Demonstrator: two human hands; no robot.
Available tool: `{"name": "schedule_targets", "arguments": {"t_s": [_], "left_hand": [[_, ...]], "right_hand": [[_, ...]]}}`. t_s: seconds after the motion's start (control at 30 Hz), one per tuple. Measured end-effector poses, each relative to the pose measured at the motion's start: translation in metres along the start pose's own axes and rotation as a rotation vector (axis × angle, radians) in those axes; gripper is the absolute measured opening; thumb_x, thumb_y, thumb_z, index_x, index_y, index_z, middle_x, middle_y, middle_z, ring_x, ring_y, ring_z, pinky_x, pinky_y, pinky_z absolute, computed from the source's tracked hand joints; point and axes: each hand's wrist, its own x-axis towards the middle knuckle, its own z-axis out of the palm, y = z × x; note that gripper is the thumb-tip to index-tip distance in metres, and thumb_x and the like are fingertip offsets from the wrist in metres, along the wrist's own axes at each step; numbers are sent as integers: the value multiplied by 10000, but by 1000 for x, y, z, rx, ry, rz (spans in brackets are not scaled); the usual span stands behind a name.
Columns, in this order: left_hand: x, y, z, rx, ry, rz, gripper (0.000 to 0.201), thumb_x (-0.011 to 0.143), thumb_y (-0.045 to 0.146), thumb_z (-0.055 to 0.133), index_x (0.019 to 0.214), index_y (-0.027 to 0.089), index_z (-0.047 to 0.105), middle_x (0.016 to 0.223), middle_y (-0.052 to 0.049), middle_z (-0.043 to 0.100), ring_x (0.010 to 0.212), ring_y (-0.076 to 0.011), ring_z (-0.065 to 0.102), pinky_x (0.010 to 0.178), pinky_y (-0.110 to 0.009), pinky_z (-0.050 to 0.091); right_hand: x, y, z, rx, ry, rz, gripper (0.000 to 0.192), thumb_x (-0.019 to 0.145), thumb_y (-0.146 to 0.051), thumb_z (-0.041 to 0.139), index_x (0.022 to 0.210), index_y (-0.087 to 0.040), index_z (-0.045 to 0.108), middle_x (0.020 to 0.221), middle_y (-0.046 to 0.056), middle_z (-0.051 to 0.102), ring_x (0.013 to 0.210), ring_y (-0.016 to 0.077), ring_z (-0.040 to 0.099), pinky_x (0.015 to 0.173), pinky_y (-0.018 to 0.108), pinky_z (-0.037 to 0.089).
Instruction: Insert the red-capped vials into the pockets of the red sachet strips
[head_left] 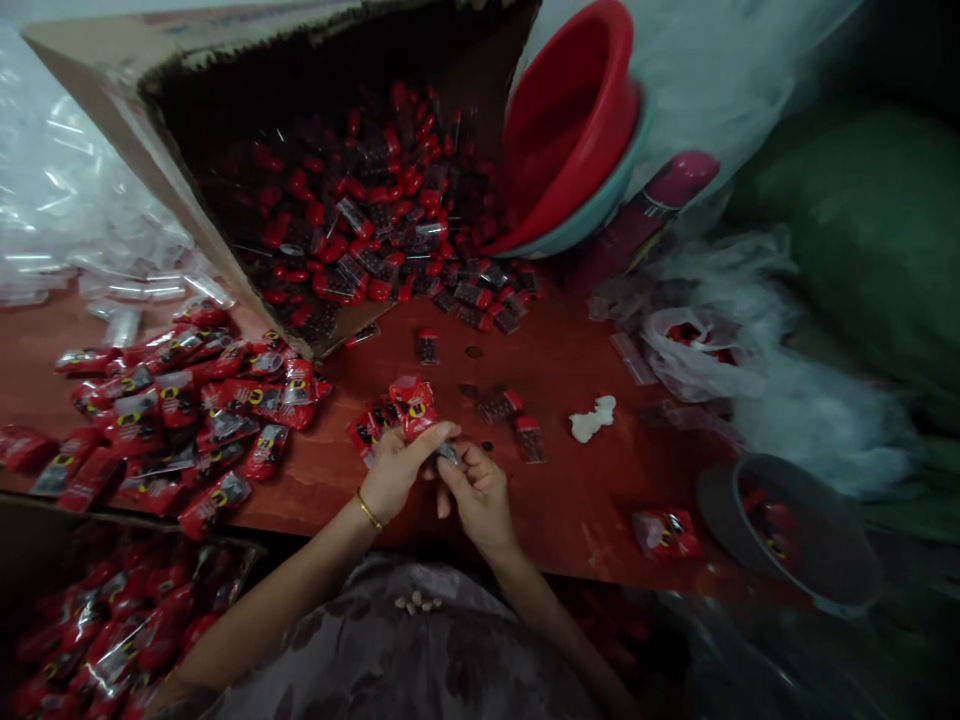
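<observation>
Both hands meet over the red table's front part. My left hand [394, 475], with a gold bangle at the wrist, is closed around a red printed packet [412, 402]. More red packets [367, 428] lie beside its fingers, partly covered. My right hand [484, 498] is closed, thumb against fingers, on a small greyish see-through piece [448, 453] between the two hands; whether it belongs to the packet I cannot tell. Just right of the hands lie red-capped clear containers [529, 440] with dark contents, and another container [427, 346] lies farther back.
A tipped cardboard box [112, 110] spills red-capped containers. Filled red packets [180, 400] pile up at left. Behind stand a red basin [570, 110] and a pink-capped bottle [660, 205]. At right are a white scrap [592, 418], a grey bowl [825, 540] and plastic bags [825, 410].
</observation>
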Motion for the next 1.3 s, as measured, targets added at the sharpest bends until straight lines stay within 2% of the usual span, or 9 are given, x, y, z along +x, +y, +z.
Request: {"name": "schedule_targets", "arguments": {"t_s": [0.17,0.33,0.5,0.67,0.77,0.9,1.03,1.2,1.3], "left_hand": [[1,-1,0,4,-42,54,459,687,523,625,907,127,699,589,-8,621,404,-60,466,379,-190,356],[5,3,0,-63,25,83,376,681,480,655,765,115,691,738,-69,689,498,-70,513,408,-165,363],[-4,1,4,20,-70,42,394,660,476,671,858,137,695,611,-32,647,442,-90,501,381,-191,368],[-1,3,-4,116,-39,115,380,687,486,643,782,122,695,627,-37,643,496,-83,501,483,-199,407],[5,4,-11,269,-51,221,356,728,463,608,838,131,677,748,-53,669,655,-133,570,624,-240,447],[7,4,-16,683,-101,357,285,766,416,565,795,148,657,713,-22,635,651,-136,523,606,-232,388],[4,3,-16,867,-205,372,285,775,410,545,657,157,605,557,25,521,521,-99,404,505,-218,278],[2,2,-17,711,-397,249,308,761,431,568,630,154,601,552,28,510,520,-93,395,504,-213,282],[4,2,-13,448,-336,152,322,727,461,604,691,143,639,618,2,585,576,-112,476,565,-222,368]], "right_hand": [[0,-4,4,-16,74,-36,266,761,-433,596,779,-178,522,600,-30,628,310,42,459,319,156,358],[-1,-7,2,-67,85,-44,255,767,-421,589,782,-177,516,606,-15,643,313,46,469,324,159,358],[-6,2,5,-50,139,-70,246,771,-422,578,820,-192,508,560,-55,579,295,49,440,301,167,362],[-5,4,-1,-242,42,-107,189,838,-382,498,851,-196,527,652,-16,624,398,87,531,381,202,438],[1,0,-15,-504,66,-271,186,877,-316,440,976,-201,549,836,39,656,752,157,640,663,280,526],[17,-19,-34,-761,216,-620,405,804,-334,568,1180,-212,480,1143,105,557,1023,218,552,885,400,453],[29,-42,-42,-902,114,-846,109,787,-282,603,889,-246,618,990,56,600,984,220,535,893,418,414],[31,-42,-36,-619,169,-680,82,817,-261,560,751,-213,570,863,36,574,846,179,547,787,358,452],[26,-30,-35,-415,284,-527,129,841,-297,520,935,-212,536,983,50,547,873,161,548,796,326,449]]}}
